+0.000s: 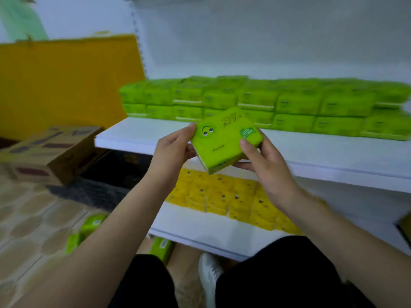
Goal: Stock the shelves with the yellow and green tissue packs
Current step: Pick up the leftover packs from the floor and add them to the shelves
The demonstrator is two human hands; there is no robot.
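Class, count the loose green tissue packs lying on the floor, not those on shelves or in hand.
3 show: two green tissue packs left of the left forearm, one by the knees under the white bottom shelf. Arms and legs may hide more.

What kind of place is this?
Probably a small shop or stockroom. White shelves hold rows of green packs above yellow packs, a carton sits on the floor, and both hands hold a green pack.
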